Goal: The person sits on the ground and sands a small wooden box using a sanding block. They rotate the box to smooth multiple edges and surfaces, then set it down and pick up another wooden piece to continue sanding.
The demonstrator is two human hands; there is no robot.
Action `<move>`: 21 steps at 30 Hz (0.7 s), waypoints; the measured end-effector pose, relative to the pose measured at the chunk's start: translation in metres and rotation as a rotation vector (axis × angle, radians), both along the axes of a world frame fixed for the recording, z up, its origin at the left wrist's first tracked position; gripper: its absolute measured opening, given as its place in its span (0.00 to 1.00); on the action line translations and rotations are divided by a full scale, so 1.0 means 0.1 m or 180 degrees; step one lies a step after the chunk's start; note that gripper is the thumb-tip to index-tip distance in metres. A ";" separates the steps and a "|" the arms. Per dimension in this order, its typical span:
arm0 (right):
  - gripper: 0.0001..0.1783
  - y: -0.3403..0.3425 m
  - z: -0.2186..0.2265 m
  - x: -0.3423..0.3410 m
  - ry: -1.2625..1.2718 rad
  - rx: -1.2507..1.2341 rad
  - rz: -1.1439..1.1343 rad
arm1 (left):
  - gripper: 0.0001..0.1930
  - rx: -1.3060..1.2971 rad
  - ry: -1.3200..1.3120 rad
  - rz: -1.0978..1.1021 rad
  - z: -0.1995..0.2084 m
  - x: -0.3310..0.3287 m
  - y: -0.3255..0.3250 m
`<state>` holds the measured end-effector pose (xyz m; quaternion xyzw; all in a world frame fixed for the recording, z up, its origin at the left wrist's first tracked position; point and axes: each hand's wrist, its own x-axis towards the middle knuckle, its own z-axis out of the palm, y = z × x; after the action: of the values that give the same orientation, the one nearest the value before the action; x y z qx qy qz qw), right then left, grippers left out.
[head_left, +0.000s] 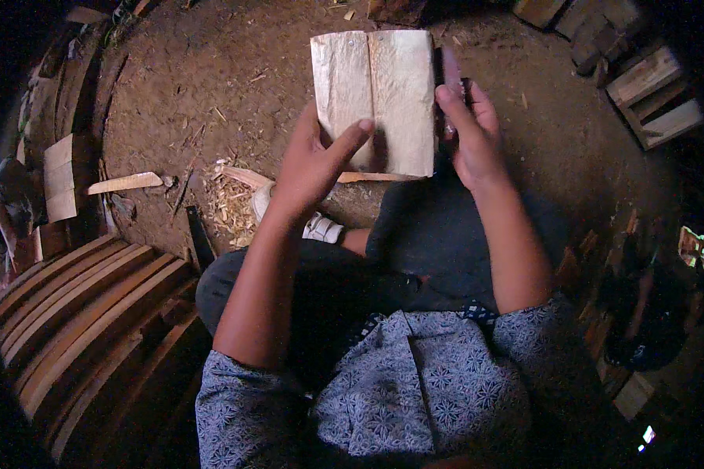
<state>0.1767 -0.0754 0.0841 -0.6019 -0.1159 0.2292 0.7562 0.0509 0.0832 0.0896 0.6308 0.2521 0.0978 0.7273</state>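
Note:
Above my lap, my left hand (321,160) grips a pale, squarish wooden piece (403,102), its thumb lying across the front face. A seam runs down that face, so it looks like two boards side by side, with a rough surface. Just right of the piece, my right hand (475,137) is closed round a flat, blade-like tool (450,72) that points up and away from me. Its handle is mostly hidden in the fingers, and its exact kind cannot be made out. The tool is close to the wood's right edge; whether they touch is unclear.
Curved wooden slats (86,293) stand in a row at the lower left. Wood shavings (231,203) lie by my white shoe (263,202). A pointed wood offcut (125,184) rests on the dirt floor (180,86). A wooden frame (655,98) stands at the far right.

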 end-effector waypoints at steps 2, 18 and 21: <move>0.22 -0.02 -0.11 -0.02 0.0190 0.0073 0.0071 | 0.25 0.0089 0.0130 0.0061 0.01 0.01 -0.06; 0.20 -0.01 -0.12 -0.29 0.0602 0.0075 0.0117 | 0.23 -0.0935 0.0136 0.0821 -0.36 -0.04 -0.08; 0.18 -0.04 -0.13 -0.27 0.0546 0.0010 0.0270 | 0.26 -0.1100 -0.0190 0.0836 -0.36 -0.02 -0.11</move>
<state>0.1496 -0.0798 0.0709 -0.5734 -0.0764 0.3115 0.7539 0.0489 0.0717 0.0531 0.4554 0.3236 0.1657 0.8127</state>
